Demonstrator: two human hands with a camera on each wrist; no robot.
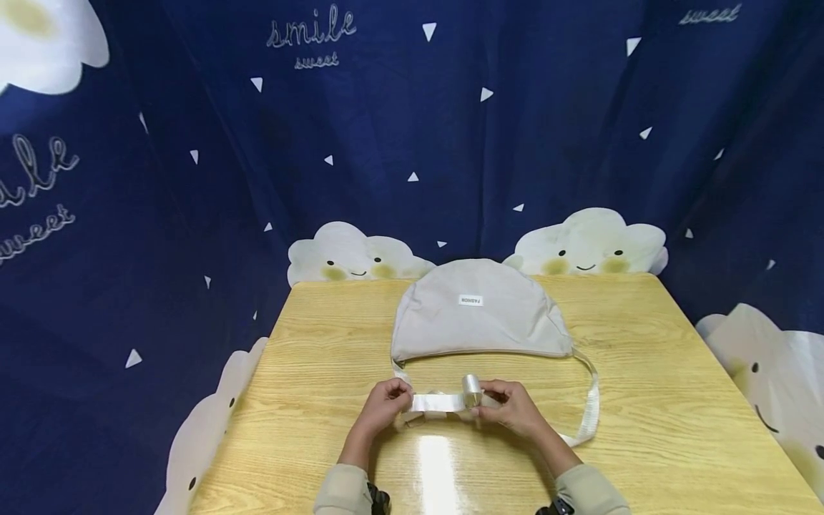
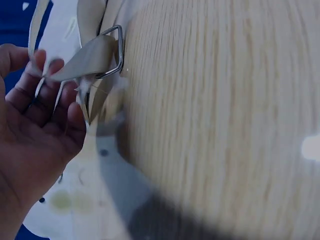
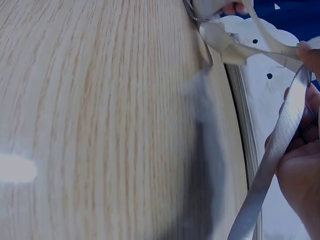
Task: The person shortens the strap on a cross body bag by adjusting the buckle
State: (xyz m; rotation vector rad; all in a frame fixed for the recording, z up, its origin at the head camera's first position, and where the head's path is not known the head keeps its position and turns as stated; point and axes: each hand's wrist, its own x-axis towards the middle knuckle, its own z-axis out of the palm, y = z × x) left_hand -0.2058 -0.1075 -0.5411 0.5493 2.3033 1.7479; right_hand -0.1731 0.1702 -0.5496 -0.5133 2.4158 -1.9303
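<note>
A pale grey half-round bag point(image 1: 483, 325) with a small white label lies on the wooden table point(image 1: 309, 343), in front of both hands. Its shoulder strap point(image 1: 438, 403) is stretched between them. At the left end my left hand point(image 1: 385, 406) pinches the webbing between thumb and fingers. A metal ring buckle point(image 2: 120, 50) hangs by that hand, with the strap threaded through it. My right hand point(image 1: 511, 408) grips the strap on the other side, where a loop stands up beside the fingertips. From there a length of webbing point(image 3: 270, 155) runs down past the palm.
The strap's slack point(image 1: 591, 408) curves over the table to the right of the bag. A dark blue curtain point(image 1: 386, 114) with white cloud prints surrounds the table's back and sides. Bright glare point(image 1: 438, 472) shows on the wood between the forearms.
</note>
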